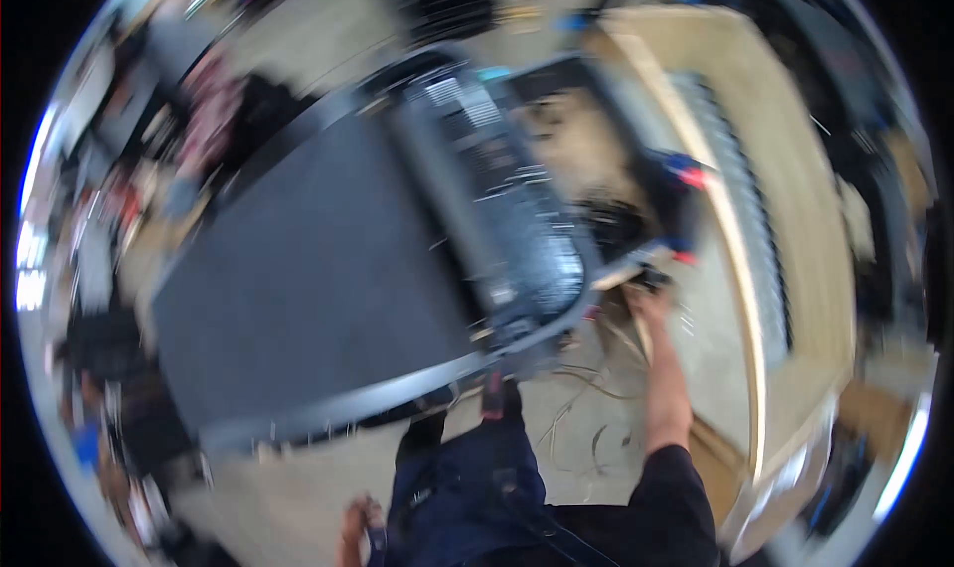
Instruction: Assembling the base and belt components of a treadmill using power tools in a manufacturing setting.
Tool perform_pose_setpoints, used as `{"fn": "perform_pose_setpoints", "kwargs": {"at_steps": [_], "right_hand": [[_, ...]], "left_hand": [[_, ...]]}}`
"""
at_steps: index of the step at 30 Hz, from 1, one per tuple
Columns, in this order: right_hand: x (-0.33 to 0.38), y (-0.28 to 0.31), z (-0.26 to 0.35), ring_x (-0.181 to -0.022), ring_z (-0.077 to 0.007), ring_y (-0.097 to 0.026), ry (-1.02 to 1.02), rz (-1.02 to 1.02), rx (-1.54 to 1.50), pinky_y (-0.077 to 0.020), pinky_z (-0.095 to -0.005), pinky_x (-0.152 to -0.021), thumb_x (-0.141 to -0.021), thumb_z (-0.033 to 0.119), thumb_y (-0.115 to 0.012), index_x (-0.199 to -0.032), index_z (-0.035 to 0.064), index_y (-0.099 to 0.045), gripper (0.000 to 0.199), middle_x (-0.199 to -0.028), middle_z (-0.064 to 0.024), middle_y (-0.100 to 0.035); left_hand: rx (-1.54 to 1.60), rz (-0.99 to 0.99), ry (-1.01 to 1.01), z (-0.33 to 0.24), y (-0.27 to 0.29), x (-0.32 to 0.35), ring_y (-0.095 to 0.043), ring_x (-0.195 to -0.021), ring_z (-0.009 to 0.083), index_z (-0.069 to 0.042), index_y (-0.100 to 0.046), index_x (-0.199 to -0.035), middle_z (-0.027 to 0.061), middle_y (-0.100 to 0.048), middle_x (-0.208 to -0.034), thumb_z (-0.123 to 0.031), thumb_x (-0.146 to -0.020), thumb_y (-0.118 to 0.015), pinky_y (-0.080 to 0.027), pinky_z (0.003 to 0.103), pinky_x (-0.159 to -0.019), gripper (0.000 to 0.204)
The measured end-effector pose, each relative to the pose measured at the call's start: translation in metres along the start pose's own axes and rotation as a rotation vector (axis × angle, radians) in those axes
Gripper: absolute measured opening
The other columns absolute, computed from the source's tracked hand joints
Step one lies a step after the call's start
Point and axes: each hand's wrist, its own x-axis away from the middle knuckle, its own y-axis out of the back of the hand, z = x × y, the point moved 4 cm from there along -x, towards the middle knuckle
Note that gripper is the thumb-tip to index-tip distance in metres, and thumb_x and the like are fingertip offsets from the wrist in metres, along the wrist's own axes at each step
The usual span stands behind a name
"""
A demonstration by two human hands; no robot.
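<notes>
The picture is smeared by motion. My right hand reaches forward to the near right corner of a long black box-shaped device that lies on a dark grey flat surface. The fingers touch a small dark part at that corner; the blur hides whether they grip it. My left hand hangs low by my dark blue trousers, at the bottom edge, near nothing else.
Thin loose cables trail on the pale floor under the device's corner. A long light wooden board runs along the right. Red and blue clamp-like pieces sit at its edge. Blurred clutter fills the left rim.
</notes>
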Motion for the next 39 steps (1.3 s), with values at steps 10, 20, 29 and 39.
{"fn": "perform_pose_setpoints", "kwargs": {"at_steps": [10, 20, 29, 39], "right_hand": [[0.022, -0.024, 0.056, -0.094, -0.0132, -0.063, -0.127, 0.017, -0.252, -0.0508, -0.0324, -0.074, -0.083, 0.027, -0.082, -0.11, 0.0085, -0.073, 0.035, -0.102, 0.0015, -0.071], [0.233, 0.154, 0.206, -0.1, -0.0198, -0.065, 0.211, -0.147, -0.502, -0.0528, -0.0347, -0.093, -0.088, 0.035, -0.077, -0.124, -0.002, -0.062, 0.054, -0.113, -0.0114, -0.067], [0.459, 0.196, 0.304, -0.101, -0.0245, -0.067, 0.309, -0.085, -0.987, -0.0569, -0.0426, -0.09, -0.091, 0.043, -0.073, -0.115, -0.0026, -0.063, 0.052, -0.112, -0.0152, -0.071], [0.623, 0.067, 0.43, -0.114, -0.0317, -0.06, 0.524, 0.854, -1.151, -0.0514, -0.041, -0.104, -0.092, 0.017, -0.066, -0.144, -0.01, -0.04, 0.064, -0.142, -0.0222, -0.053]], "left_hand": [[-0.788, -1.107, -0.503, -0.041, -0.06, 0.002, -0.068, -0.079, 0.0143, -0.004, -0.069, -0.118, 0.0063, -0.072, -0.096, -0.036, -0.097, -0.066, -0.054, 0.029, -0.067, 0.038], [-0.883, -1.339, -1.002, -0.208, 0.005, -0.02, -0.071, -0.082, 0.0259, -0.003, -0.071, -0.095, 0.0135, -0.075, -0.087, -0.021, -0.09, -0.068, -0.054, 0.04, -0.076, 0.019], [-0.773, -1.484, -1.048, -0.288, 0.044, -0.021, -0.068, -0.095, 0.0419, -0.003, -0.068, -0.105, 0.0208, -0.072, -0.098, -0.015, -0.084, -0.072, -0.053, 0.051, -0.081, 0.024], [-0.704, -1.21, -1.188, -0.282, 0.064, 0.018, -0.069, -0.064, 0.0214, 0.006, -0.073, -0.088, 0.015, -0.073, -0.074, 0.004, -0.084, -0.063, -0.051, 0.039, -0.058, 0.011]]}}
